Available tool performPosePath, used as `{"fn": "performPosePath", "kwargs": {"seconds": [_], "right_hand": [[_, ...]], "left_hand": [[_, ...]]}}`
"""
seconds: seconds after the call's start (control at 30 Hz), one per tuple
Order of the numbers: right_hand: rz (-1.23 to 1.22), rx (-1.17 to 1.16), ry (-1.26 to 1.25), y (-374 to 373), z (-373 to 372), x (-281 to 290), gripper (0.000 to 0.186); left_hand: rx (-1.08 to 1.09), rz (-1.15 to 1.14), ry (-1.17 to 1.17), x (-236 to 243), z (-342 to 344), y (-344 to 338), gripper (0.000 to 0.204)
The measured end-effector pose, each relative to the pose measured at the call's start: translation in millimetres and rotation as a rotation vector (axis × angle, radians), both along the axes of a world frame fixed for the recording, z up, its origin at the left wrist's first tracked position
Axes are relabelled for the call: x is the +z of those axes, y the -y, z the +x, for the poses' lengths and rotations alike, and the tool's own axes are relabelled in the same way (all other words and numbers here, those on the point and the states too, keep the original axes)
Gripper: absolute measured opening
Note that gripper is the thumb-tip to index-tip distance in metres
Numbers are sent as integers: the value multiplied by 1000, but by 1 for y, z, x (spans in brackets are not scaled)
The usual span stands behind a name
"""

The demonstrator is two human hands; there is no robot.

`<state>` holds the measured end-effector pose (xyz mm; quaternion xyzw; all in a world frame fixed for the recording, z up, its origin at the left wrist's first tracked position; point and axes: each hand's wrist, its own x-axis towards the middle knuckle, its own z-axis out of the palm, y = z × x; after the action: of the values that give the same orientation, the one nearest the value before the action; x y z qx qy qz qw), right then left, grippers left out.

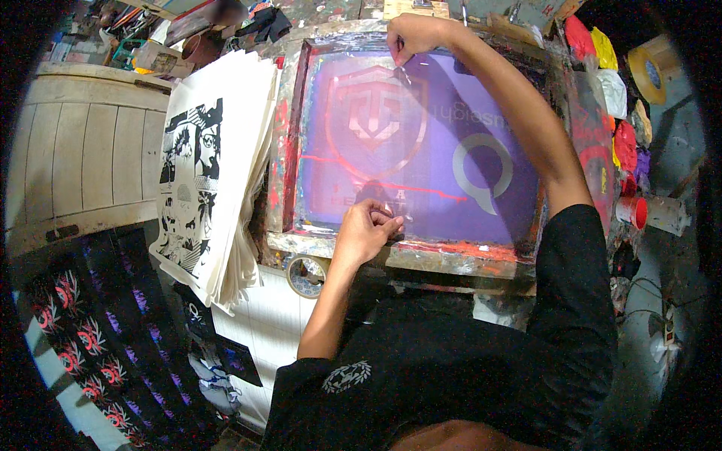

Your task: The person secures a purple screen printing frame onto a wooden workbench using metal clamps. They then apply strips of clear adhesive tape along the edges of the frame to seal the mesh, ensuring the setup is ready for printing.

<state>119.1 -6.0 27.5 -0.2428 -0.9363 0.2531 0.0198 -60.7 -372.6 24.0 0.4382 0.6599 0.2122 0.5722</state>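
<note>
A framed printing screen [402, 246] with purple mesh lies in front of me, bearing a shield design, a ring-shaped mark and a red ink streak. My right hand [419, 36] reaches over to its far edge, fingers pinched on the shiny end of what looks like a clear tape strip [404, 74]. At the near edge my left hand [370, 230] is closed, thumb against fingers, at the strip's other end. Between the hands the strip runs as a pale band over the mesh, hard to make out. Whether it touches the mesh throughout, I cannot tell.
A stack of large printed paper sheets [226, 165] stands left of the screen. Tape rolls lie below it [305, 275] and at far right [647, 75]. Coloured bags [604, 49] and a red cup [632, 213] line the right side. Printed black fabric [90, 338] is at lower left.
</note>
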Motion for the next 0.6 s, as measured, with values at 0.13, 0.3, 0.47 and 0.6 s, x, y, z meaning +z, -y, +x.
{"fn": "performPosePath", "kwargs": {"seconds": [0.13, 0.3, 0.47, 0.6], "right_hand": [[66, 8, -16, 3, 1, -3, 19], [122, 20, 9, 8, 2, -5, 21], [341, -10, 10, 21, 3, -7, 27], [363, -74, 7, 25, 9, -6, 31]], "left_hand": [[-38, 8, -87, 3, 0, -1, 34], [-50, 28, -128, 2, 2, 0, 40], [-184, 233, -553, 0, 18, 2, 54], [-227, 245, -820, 11, 20, 4, 62]]}}
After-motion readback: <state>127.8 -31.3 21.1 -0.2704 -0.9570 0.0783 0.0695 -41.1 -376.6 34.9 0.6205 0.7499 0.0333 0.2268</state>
